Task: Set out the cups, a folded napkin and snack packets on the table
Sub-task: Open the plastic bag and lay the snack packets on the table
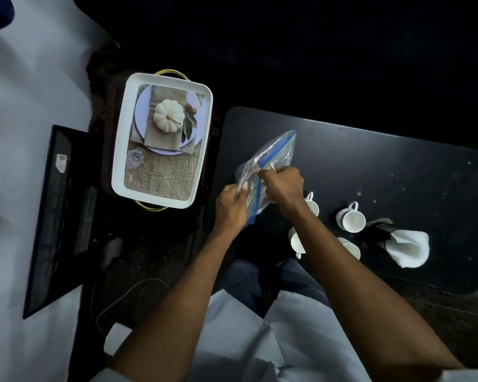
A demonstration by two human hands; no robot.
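Note:
A clear zip bag (273, 151) with a blue seal strip is held above the left part of the black table (370, 166). My left hand (231, 206) grips its lower left edge. My right hand (282, 186) is closed at the bag's mouth on pale contents that I cannot make out. Several white cups stand on the table near its front edge: one (351, 217) in full view, one (312, 206) behind my right wrist, two (297, 239) (351, 248) partly hidden by my right forearm. A white folded napkin (409, 248) lies at the right, tucked into a dark holder.
A white tray (160, 139) with gold handles sits left of the table; its base shows a printed picture of a pumpkin and plate. A dark flat panel (58, 216) lies at the far left on a pale surface. My legs and a pale garment are below.

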